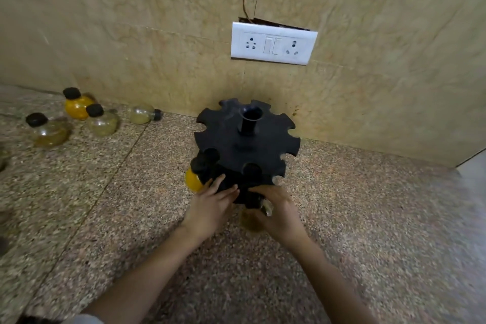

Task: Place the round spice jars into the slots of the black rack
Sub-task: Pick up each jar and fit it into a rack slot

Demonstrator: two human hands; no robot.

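Note:
The black rack (244,139) stands on the speckled counter near the wall, round with notched slots and a central post. A yellow jar (193,179) with a black cap hangs in a slot at its lower left. My left hand (213,205) rests flat against the rack's lower tier, fingers spread. My right hand (278,212) grips a clear round jar (252,221) with brownish contents at the rack's front lower slot. Several loose jars sit at the far left: an orange one (77,105), two clear upright ones (101,121) (48,131), and one lying on its side (143,113).
A white switch and socket plate (273,43) is on the tiled wall behind the rack. The counter (368,218) stretches to the right and ends at a pale edge (473,173) at the far right.

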